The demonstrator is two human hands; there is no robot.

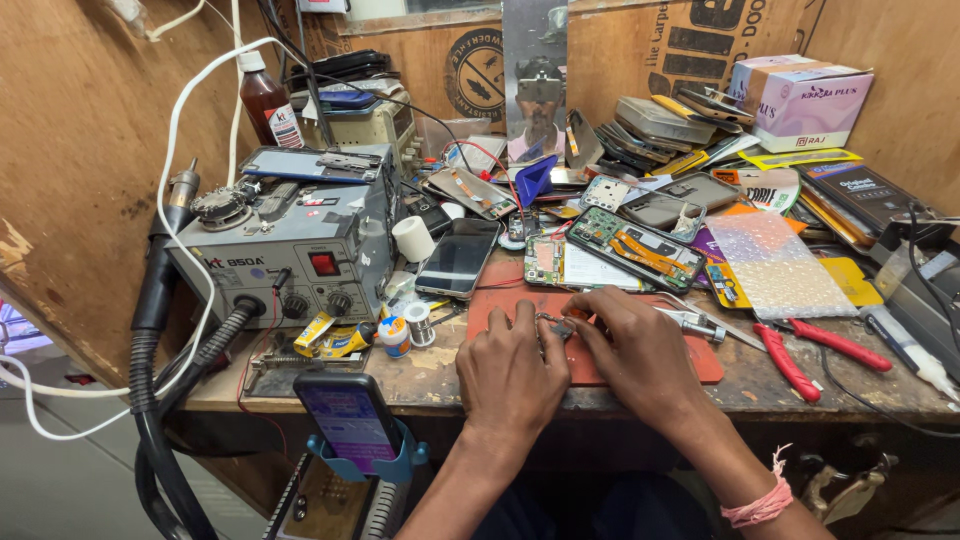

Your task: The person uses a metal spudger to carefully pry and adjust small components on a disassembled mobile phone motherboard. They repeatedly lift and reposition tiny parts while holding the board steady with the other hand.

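cluttered wooden repair bench; on a red mat, both hands meet: left hand and right hand each pinch a small metal part between them.

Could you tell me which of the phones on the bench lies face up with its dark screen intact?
The black smartphone beside the grey rework station; the others lie opened, circuit boards exposed.

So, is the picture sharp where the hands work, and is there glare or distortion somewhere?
Head view: even light, both hands sharp, though the small part between them is too tiny to identify; soft glare on the bubble wrap and dark phone screen; wide lens bends the edges.
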